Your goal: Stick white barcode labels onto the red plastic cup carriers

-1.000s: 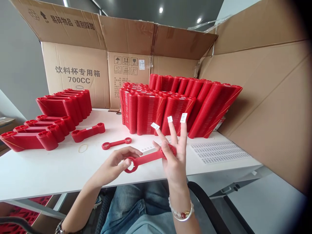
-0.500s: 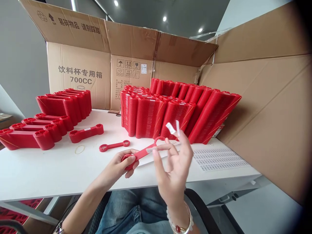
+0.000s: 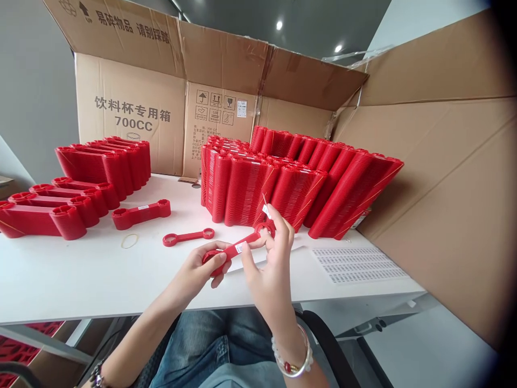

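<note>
The left hand [image 3: 202, 267] grips one ringed end of a flat red plastic carrier [image 3: 238, 249], thumb over the ring, holding it just above the near edge of the white worktop [image 3: 81, 280]. The right hand [image 3: 269, 264] pinches the strip further along, its thumb beside a small white label [image 3: 241, 247] already lying on the middle bar, while another sticker [image 3: 266, 211] clings to a raised fingertip. To do this well, I judge the left hand should keep the strip level and steady so that the right thumb can rub the label flat from its middle outward, square to the bar and clear of the rings. The spare sticker is best kept lifted so it does not catch on the plastic. Nearby lie a single loose carrier [image 3: 188, 236], a short stack with a label on top [image 3: 141, 213], a rubber band [image 3: 130, 241], and a sheet of labels [image 3: 359, 264] to the right. Banded bundles of red carriers [image 3: 299, 180] stand in front of an open cardboard box [image 3: 133, 118], and further stacks [image 3: 72, 199] lie at the left. The print on the labels is too small to read. The far ring of the held carrier is partly covered by the right hand's fingers, and whether more stickers sit on its other fingertips cannot be told.
</note>
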A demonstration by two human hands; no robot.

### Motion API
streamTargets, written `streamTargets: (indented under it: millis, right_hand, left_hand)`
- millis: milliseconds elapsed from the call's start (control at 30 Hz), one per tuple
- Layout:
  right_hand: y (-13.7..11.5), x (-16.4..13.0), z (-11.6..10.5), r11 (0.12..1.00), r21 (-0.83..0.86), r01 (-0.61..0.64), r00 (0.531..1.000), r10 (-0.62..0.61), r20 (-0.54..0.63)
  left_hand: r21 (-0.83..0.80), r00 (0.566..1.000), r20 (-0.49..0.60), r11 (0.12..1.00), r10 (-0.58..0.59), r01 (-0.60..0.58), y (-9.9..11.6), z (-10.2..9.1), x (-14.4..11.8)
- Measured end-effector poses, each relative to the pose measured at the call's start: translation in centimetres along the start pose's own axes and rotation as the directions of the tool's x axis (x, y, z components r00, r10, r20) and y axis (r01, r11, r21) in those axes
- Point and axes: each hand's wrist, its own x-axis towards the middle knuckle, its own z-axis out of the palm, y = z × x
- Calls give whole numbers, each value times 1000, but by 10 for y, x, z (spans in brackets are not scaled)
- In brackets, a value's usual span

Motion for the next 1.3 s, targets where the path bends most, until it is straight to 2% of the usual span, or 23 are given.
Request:
streamTargets:
  millis: [267, 1000, 1300]
  right_hand:
    - [3, 0, 3, 1000, -10, -2, 1000, 2, 2]
    - [11, 0, 4, 1000, -5, -15, 1000, 15, 12]
    - [14, -1, 9, 985, -137, 105, 994, -108, -16]
  left_hand:
    - [7, 1000, -22, 1000, -4, 4, -3, 2, 0]
    - [-65, 1000, 4, 998, -3, 4, -10, 1, 3]
    - [-53, 1000, -14, 999, 3, -4, -3, 4, -2]
